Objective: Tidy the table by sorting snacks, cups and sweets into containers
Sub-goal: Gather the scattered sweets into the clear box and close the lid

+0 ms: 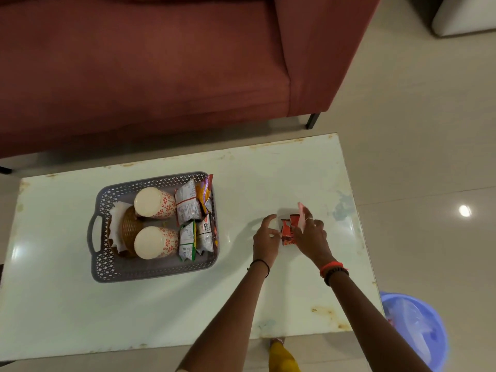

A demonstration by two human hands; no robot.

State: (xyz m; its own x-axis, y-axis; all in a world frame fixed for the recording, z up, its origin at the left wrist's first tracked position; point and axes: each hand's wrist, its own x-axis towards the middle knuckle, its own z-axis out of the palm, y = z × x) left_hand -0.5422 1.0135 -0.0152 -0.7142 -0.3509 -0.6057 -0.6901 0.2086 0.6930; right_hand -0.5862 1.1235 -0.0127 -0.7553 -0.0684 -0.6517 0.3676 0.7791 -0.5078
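Head view: my left fingers [268,219] and my right fingers [310,222] meet over the counter [268,173], close together, with the red sweet packets [286,232] lying on the counter between them. My right fingers are curled, their tips down on the right side of those packets, and they pinch a pink packet [301,212] that stands up past the knuckles. My left fingers are bent. The thumb side touches the left edge of the red packets and the forefinger arches above them, but I cannot tell whether they really grip anything.

Well off to the left of my left fingers sits the grey basket [107,272]. It holds two patterned cups [155,203], tipped so their white round ends face me, a small wicker bowl [130,232] further left, and snack packets [188,206] on the side nearest my fingers.

Right of my right fingers and nearer to me, a blue bin [434,312] stands on the floor. Beyond my fingers is a red sofa [161,76].
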